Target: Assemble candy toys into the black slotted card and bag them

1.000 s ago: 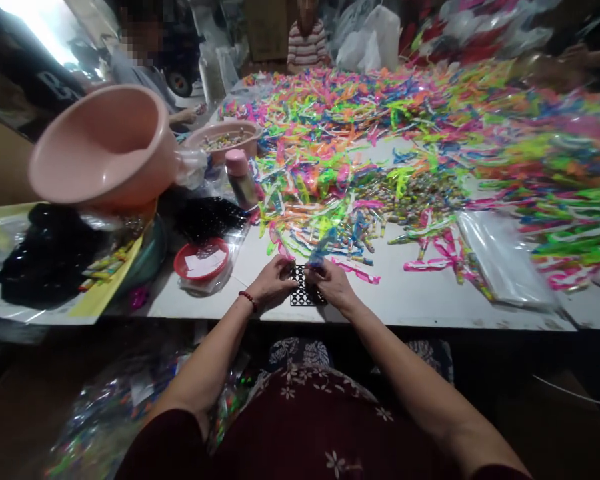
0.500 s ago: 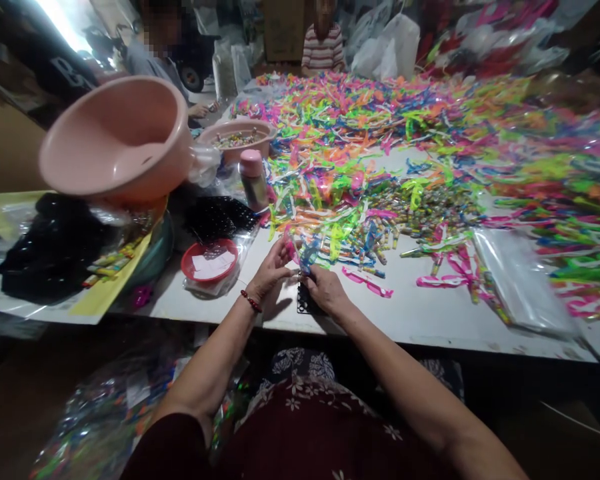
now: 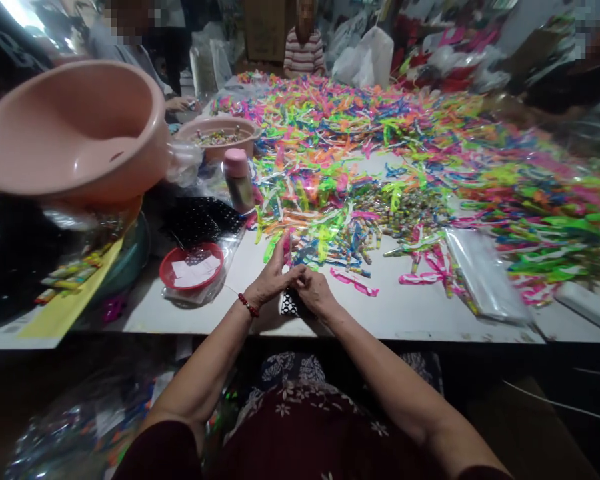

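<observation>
My left hand (image 3: 271, 277), with a red beaded bracelet at the wrist, is closed at the thumb and fingers around a small bundle of pink and blue plastic pieces (image 3: 289, 250). Pressed against its fingertips is my right hand (image 3: 316, 292), also closed on the bundle. Below the hands a black piece with white dots (image 3: 289, 303) hangs or lies at the table's front; its upper part is hidden. Just right of my fingers lie pink plastic toy glasses (image 3: 355, 283). Beyond them is a heap of bright plastic pieces (image 3: 325, 233).
Left stand a big pink basin (image 3: 75, 133), a red dish (image 3: 167, 272) with paper slips, black dotted sheets (image 3: 200, 220) and a pink-capped bottle (image 3: 239, 180). Clear plastic bags (image 3: 485, 277) lie right. Several people sit around the table (image 3: 375, 319).
The view has shifted, so the table's things sit further left. My hands have come together; my left fingers point upward and my right fingers have closed in against them.
</observation>
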Available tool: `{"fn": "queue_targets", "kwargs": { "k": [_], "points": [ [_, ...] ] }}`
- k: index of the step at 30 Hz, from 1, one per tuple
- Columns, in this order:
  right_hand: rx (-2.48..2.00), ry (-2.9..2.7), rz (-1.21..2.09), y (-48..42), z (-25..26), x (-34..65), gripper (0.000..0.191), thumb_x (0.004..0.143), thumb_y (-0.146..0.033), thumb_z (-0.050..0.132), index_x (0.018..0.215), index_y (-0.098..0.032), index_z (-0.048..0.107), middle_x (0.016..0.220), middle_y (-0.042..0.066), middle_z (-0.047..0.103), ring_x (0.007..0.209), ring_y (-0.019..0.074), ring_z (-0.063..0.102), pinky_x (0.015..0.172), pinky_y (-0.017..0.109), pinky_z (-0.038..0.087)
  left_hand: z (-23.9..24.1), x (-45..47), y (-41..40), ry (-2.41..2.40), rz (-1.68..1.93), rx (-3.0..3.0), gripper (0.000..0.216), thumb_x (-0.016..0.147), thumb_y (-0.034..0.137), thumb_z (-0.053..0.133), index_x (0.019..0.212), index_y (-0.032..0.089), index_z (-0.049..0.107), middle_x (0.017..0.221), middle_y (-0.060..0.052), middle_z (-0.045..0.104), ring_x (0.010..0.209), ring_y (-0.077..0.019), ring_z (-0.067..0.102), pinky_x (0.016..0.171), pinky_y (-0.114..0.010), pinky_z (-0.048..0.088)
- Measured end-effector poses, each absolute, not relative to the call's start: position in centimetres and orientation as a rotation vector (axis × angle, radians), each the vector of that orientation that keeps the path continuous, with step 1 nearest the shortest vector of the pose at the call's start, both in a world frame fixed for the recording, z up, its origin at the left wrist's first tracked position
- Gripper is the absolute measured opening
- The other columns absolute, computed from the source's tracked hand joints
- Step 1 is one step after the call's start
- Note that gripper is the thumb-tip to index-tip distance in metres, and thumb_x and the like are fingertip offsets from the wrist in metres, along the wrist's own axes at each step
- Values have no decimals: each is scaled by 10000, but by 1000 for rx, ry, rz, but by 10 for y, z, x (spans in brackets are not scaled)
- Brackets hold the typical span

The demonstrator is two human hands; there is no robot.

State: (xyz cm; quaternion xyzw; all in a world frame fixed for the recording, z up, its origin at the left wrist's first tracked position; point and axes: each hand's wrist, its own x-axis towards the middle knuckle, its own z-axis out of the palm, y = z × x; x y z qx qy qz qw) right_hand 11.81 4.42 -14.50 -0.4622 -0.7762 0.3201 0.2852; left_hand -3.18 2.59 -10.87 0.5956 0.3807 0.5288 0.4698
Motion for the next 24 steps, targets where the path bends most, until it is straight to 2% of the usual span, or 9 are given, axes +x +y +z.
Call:
{"fn": "queue_targets", "kwargs": {
  "k": [4, 9, 14, 18, 24],
  "points": [
    [-1247, -2007, 865, 45, -150, 117, 120, 877, -293, 575, 810, -199, 604, 744, 19, 643, 676, 174, 576, 628, 261, 401, -107, -33, 28, 913, 1272, 1471, 1001, 837, 523, 716, 1593, 282, 105, 1600, -156, 292, 1471, -333, 325, 1223, -527, 241],
    [-1215, -1969, 897, 43, -150, 115, 195, 913, -375, 543, 874, -192, 598, 756, 30, 648, 661, 172, 571, 618, 264, 411, -105, -36, 29, 905, 1265, 1445, 938, 855, 610, 647, 1580, 260, 166, 1589, -164, 308, 1485, -346, 289, 1208, -538, 267],
    [-1310, -2123, 723, 46, -145, 113, 130, 902, -272, 526, 841, -192, 609, 750, 30, 642, 678, 173, 572, 625, 258, 389, -103, -37, 29, 894, 1253, 1456, 981, 819, 624, 680, 1580, 281, 165, 1606, -156, 277, 1469, -355, 324, 1192, -541, 305],
    [-1353, -2206, 645, 48, -141, 115, 112, 886, -200, 518, 869, -189, 628, 786, 40, 662, 721, 185, 586, 652, 258, 404, -103, -36, 29, 920, 1275, 1479, 1046, 773, 569, 760, 1582, 330, 141, 1624, -112, 260, 1500, -328, 266, 1218, -509, 272],
    [-1294, -2344, 629, 50, -140, 114, 155, 876, -153, 554, 971, -170, 676, 928, 86, 705, 847, 216, 627, 752, 277, 437, -106, -34, 28, 1018, 1244, 1517, 1002, 789, 519, 759, 1572, 266, 187, 1544, -151, 370, 1454, -310, 345, 1203, -492, 288]
  ]
}}
